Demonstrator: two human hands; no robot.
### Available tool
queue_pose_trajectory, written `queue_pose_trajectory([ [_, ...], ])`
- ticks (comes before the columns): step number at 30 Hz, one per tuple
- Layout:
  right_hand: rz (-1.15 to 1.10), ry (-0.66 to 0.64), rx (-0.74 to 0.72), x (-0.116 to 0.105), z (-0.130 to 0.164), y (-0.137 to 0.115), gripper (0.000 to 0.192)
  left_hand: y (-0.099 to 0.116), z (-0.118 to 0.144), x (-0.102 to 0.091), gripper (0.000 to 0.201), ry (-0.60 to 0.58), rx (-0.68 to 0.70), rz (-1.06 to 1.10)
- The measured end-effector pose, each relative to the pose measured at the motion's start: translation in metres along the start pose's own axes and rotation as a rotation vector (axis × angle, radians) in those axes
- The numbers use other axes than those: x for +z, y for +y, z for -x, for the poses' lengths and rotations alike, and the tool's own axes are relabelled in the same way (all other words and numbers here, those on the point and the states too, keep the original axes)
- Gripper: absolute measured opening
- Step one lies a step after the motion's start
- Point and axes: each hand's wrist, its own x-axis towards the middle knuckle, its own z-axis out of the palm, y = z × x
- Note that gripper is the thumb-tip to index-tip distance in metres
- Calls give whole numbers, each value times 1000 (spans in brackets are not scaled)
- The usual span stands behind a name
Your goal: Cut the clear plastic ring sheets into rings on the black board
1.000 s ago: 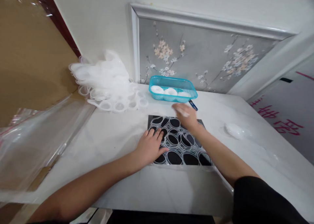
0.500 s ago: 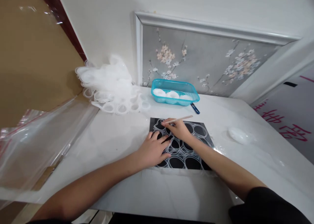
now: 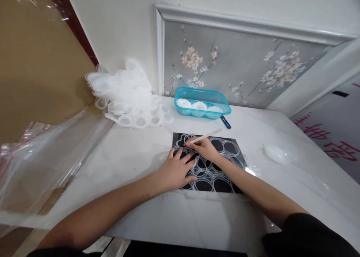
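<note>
My left hand (image 3: 177, 171) lies flat with spread fingers on the left part of a dark rectangular board (image 3: 203, 185). A clear-white sheet with round rings (image 3: 213, 171) covers that board. In my right hand (image 3: 204, 149), a thin pale pencil-like stick (image 3: 206, 135) is gripped between thumb and fingers. It slants down to the left, and its lower end meets the sheet near the board's upper left corner. What the tip does there is too small to make out.
Behind the board stands a blue plastic basket (image 3: 204, 114) holding several white round pieces (image 3: 199, 105). A blue-handled cutter (image 3: 225, 122) lies beside it. To the left is a heap of white ring-cut sheets (image 3: 123, 92), with clear plastic bags (image 3: 45, 167) nearer. A shiny clear-white packet (image 3: 277, 154) lies right.
The stick has tilted slightly steeper, and its lower end has moved a little left and down on the sheet. My left hand stays in place. The view has shifted slightly.
</note>
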Motion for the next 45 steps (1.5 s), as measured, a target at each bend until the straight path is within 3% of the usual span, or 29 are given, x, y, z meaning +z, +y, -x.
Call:
queue_pose_trajectory([
  [14, 78, -6, -82, -1, -3, 6, 22, 1, 0, -4, 58, -41, -4, 25],
  [20, 402, -9, -298, -2, 4, 1, 19, 1, 1, -1, 57, -13, 0, -2],
  [24, 732, -198, -520, -7, 8, -2, 24, 0, 1, 2, 60, 6, 17, -10],
  [27, 837, -324, -648, -17, -3, -8, 26, -2, 0, 3, 63, -7, 26, -1],
  [29, 794, -204, -666, -31, -18, -17, 22, -3, -1, 2, 67, -20, 37, 20],
  [34, 593, 573, -514, -84, -55, -61, 29, -9, -1, -2, 72, -87, 69, 101],
  [36, 425, 693, -418, -93, -50, -82, 25, -15, -2, -4, 72, -113, 75, 134],
  [37, 309, 686, -358, -93, -42, -91, 24, -19, -3, -6, 71, -117, 57, 146],
  [40, -68, 475, -95, -80, -3, -111, 27, -28, -7, -22, 61, -33, -60, 158],
  [42, -325, 361, 111, -70, 25, -121, 31, -25, -9, -44, 51, 131, -126, 213],
  [45, -654, 230, 245, -62, 56, -138, 27, -3, -6, -89, 43, 377, -133, 507],
])
